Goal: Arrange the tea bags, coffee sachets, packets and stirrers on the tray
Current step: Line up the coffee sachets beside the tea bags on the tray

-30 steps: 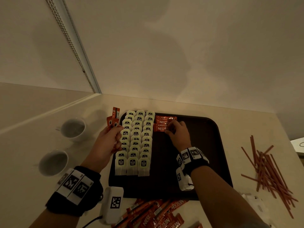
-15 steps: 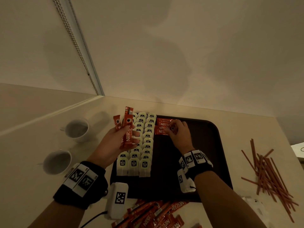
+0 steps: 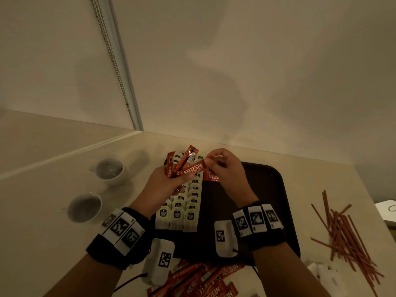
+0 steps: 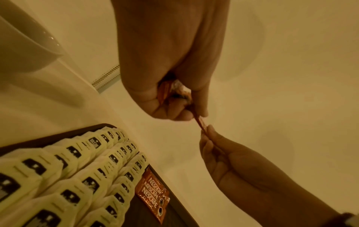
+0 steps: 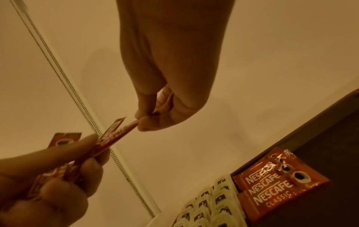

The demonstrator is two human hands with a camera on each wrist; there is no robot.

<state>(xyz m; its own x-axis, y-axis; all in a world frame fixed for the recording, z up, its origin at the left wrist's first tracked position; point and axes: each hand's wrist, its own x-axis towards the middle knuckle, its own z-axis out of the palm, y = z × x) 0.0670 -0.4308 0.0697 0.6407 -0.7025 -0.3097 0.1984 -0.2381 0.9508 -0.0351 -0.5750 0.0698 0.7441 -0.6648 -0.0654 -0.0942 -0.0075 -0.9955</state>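
the left hand (image 3: 165, 185) clutches a fan of red foil coffee sachets (image 3: 184, 161) above the dark plastic tray (image 3: 276, 189) as ready stock; the right hand (image 3: 225, 168) pinches 1 sachet's end, probably to lay beside the 3 sachets (image 5: 272, 184) already overlapped there.

Head view down on tray (image 3: 278, 189); wrist views upward (shared).

Dim warm light, soft shadows on wall; wide-angle warp, wrist views blurry.
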